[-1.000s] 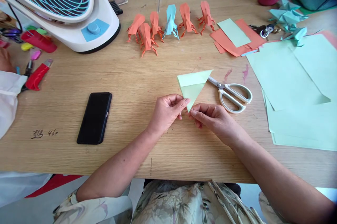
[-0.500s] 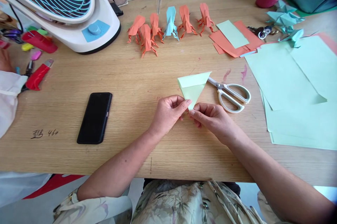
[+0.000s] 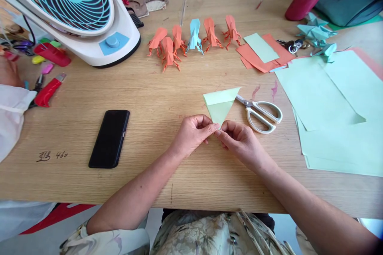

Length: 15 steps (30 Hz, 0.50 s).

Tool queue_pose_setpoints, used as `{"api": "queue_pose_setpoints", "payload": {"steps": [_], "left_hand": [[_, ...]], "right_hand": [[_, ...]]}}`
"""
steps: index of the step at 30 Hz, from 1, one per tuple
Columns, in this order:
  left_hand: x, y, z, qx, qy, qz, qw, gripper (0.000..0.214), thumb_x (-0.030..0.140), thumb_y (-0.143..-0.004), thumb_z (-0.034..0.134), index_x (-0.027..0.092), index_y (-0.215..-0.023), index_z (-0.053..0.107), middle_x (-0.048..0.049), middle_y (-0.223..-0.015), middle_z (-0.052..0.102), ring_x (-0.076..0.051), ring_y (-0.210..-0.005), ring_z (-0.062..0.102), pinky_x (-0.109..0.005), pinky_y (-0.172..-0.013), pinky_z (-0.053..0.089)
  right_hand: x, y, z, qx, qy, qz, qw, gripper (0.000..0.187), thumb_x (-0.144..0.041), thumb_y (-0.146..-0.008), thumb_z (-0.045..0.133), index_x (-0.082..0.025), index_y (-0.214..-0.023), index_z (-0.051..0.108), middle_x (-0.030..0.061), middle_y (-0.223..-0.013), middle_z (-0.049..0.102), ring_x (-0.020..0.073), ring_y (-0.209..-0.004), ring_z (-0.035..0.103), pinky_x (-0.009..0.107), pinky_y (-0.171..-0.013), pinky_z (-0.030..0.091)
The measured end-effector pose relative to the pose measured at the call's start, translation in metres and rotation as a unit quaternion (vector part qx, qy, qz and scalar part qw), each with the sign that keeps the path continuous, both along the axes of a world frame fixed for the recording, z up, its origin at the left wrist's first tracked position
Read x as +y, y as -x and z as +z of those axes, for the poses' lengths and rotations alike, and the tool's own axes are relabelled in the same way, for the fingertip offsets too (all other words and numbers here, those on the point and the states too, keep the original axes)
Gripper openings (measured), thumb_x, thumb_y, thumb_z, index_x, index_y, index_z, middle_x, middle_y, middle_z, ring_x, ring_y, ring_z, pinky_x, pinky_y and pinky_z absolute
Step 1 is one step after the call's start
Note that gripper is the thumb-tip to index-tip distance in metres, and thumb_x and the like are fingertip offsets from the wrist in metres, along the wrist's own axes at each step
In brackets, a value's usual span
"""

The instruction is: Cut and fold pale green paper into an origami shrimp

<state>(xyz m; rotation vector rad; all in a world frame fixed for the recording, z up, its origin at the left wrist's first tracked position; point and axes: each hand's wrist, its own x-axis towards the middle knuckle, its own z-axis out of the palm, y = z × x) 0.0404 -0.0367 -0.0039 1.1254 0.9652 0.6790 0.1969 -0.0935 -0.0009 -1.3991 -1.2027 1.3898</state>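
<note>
A pale green paper triangle [image 3: 220, 102] lies on the wooden table [image 3: 155, 87], its point toward me. My left hand [image 3: 193, 134] pinches that lower tip from the left, fingers curled. My right hand [image 3: 243, 143] pinches the same tip from the right. White-handled scissors [image 3: 261, 113] lie just right of the triangle, blades touching its upper corner.
A row of orange and one blue folded paper figures [image 3: 191, 37] stands behind. Orange paper pieces [image 3: 260, 53] and large green sheets [image 3: 332, 107] lie right. A black phone [image 3: 109, 138] lies left, a white fan [image 3: 74, 11] far left, red cutters [image 3: 49, 89] beside another person's sleeve [image 3: 12, 115].
Both hands have crept closer together on the triangle's lower tip. The view has tilted slightly, showing more of the table's far side.
</note>
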Motion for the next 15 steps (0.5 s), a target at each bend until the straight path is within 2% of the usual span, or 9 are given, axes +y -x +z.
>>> {"api": "queue_pose_setpoints", "payload": {"steps": [10,15], "left_hand": [[-0.0013,-0.0011,0.0013,-0.005,0.004,0.022,1.000,0.031,0.040,-0.071,0.082,0.014,-0.067,0.066,0.0019,-0.063,0.062,-0.006,-0.052,0.050,-0.016,-0.043,0.040],[0.0003,-0.0005,0.0024,-0.002,-0.018,0.044,0.999,0.033,0.039,-0.072,0.081,0.013,-0.063,0.062,0.0026,-0.062,0.061,-0.004,-0.045,0.048,-0.018,-0.043,0.038]], "right_hand": [[-0.0005,0.0008,-0.0019,-0.038,-0.025,0.001,0.999,0.037,-0.049,-0.087,0.066,-0.021,-0.070,0.050,-0.0048,-0.056,0.047,0.0106,-0.051,0.037,0.026,-0.049,0.028],[-0.0025,0.0019,-0.0037,-0.069,-0.027,0.003,0.997,0.031,-0.042,-0.088,0.065,-0.021,-0.071,0.049,-0.0053,-0.055,0.045,0.0105,-0.051,0.037,0.026,-0.049,0.027]]}}
